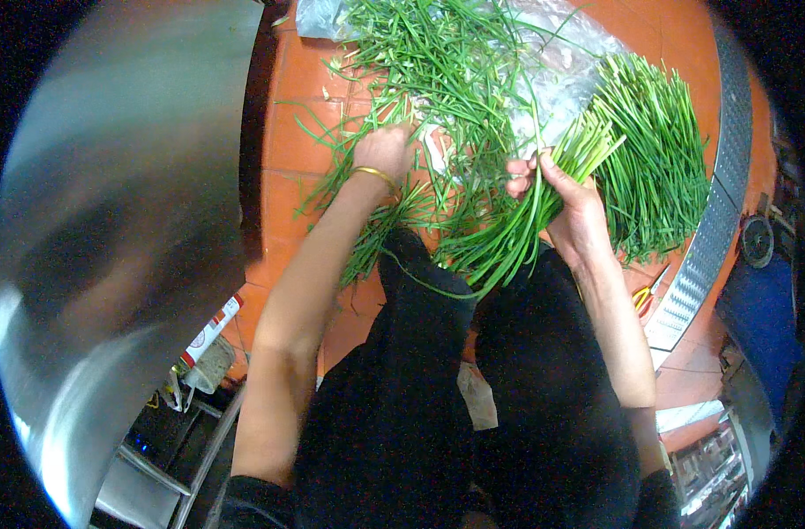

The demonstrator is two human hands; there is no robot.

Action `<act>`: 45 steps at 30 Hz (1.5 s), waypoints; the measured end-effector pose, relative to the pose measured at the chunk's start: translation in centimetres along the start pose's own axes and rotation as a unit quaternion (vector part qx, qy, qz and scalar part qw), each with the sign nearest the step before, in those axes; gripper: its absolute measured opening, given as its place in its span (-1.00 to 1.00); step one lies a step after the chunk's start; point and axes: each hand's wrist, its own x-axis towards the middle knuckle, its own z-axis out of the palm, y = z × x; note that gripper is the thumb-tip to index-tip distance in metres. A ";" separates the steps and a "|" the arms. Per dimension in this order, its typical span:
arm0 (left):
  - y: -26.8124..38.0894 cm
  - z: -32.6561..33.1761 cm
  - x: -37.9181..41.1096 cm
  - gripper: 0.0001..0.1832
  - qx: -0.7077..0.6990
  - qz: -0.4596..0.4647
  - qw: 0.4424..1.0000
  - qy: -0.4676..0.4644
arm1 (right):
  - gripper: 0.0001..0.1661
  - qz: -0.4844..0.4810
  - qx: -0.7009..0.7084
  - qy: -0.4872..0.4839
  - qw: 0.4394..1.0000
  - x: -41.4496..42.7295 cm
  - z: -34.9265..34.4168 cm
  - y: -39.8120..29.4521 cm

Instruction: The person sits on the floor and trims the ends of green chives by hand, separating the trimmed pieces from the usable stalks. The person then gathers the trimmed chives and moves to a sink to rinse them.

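A bunch of long green stems (515,228), perhaps garlic chives, is gripped in my right hand (574,198), pale ends up and to the right, leaves hanging over my knees. My left hand (384,153), with a gold-coloured bangle at the wrist, is down at the loose pile of greens (435,59); its fingertips are hidden, so what they hold cannot be told. Beyond my right hand lies a large, neatly aligned heap of stems (654,159). Clear plastic sheeting (554,79) is spread under and behind the greens.
Orange floor tiles (297,139) lie beneath. A large metal surface (125,165) stands at the left. To the right are scissors (642,297) with yellow and red handles, beside a perforated metal floor strip (690,284). A metal rack (204,456) is at the lower left.
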 end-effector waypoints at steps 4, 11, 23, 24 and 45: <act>0.5 -4.7 -2.6 -0.74 -0.266 -0.018 0.955 -0.129 | -0.73 -0.039 -0.027 -0.040 0.998 0.7 -1.7 1.0; 9.0 -11.6 -4.1 -0.74 -0.432 -0.007 0.893 -0.124 | -0.67 -0.050 -0.081 -0.036 0.995 0.1 2.0 1.8; 6.5 -14.5 0.8 -0.81 -0.510 -0.126 0.839 0.143 | -0.80 -0.063 -0.095 -0.060 0.992 -0.1 0.6 1.2; 6.4 -13.0 0.3 -0.81 -0.495 -0.037 0.865 0.073 | -0.81 -0.050 -0.083 -0.060 0.993 -0.3 0.6 1.2; 4.3 -11.8 0.8 -0.74 -0.543 -0.148 0.807 0.180 | -0.73 0.103 0.061 -0.182 0.976 -0.1 -1.0 2.4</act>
